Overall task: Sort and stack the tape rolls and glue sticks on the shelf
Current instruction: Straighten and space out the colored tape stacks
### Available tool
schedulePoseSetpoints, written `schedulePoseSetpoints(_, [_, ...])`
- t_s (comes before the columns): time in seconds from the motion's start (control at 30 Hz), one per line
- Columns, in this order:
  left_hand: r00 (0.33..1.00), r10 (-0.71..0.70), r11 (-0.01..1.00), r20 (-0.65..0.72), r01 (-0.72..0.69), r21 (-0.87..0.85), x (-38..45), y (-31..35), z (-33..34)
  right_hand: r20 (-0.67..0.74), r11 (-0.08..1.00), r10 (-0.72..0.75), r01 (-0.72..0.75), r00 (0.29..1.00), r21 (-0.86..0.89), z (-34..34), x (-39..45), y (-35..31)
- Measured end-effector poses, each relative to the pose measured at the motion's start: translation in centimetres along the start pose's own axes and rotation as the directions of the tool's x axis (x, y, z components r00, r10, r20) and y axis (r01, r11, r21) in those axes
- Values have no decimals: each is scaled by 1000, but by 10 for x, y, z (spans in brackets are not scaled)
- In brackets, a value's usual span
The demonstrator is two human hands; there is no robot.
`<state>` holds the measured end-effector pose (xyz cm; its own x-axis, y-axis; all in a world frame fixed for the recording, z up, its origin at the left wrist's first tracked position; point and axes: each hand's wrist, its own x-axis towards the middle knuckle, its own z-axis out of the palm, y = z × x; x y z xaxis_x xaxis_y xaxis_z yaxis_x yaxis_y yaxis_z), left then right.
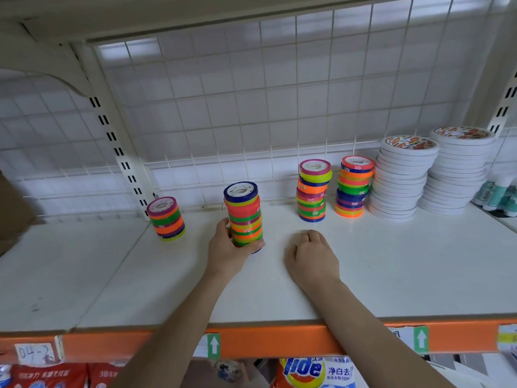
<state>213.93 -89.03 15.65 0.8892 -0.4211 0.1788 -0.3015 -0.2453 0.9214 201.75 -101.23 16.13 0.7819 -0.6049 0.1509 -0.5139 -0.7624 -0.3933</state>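
Observation:
On the white shelf (363,261), my left hand (226,250) grips the lower part of a tall stack of coloured tape rolls (243,211). My right hand (312,256) rests knuckles-up on the shelf to the right of that stack, fingers curled under and holding nothing. A shorter coloured stack (167,219) stands to the left by the upright. Two more coloured stacks (312,191) (353,187) stand further back on the right. Beside them rise two tall stacks of white tape rolls (400,180) (456,172). At the far right edge stand small teal-and-white bottles (495,194).
A white wire grid (251,107) backs the shelf. A slotted upright post (123,158) stands at the back left. The shelf's front has an orange strip (265,341) with price labels. Detergent bags (313,372) sit on the shelf below.

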Motion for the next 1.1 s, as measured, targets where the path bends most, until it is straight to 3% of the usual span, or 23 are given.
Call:
schedulePoseSetpoints(0.4, [995,-11,1000,103,9,21,4,13,-10,-16,1000,-2,2,1000,-4,1,0,0])
schedulePoseSetpoints(0.63, [998,38,989,-52,-45,-142,14,61,-9,-3,1000,13,-13,1000,-10,2,2,0])
schedulePoseSetpoints(0.87, [978,31,976,-207,-74,-203,11,62,9,2,1000,13,-13,1000,-15,4,2,0])
schedulePoseSetpoints(1.1, [969,34,976,-243,-85,-201,8,59,15,0,1000,13,-13,1000,-26,3,2,-1])
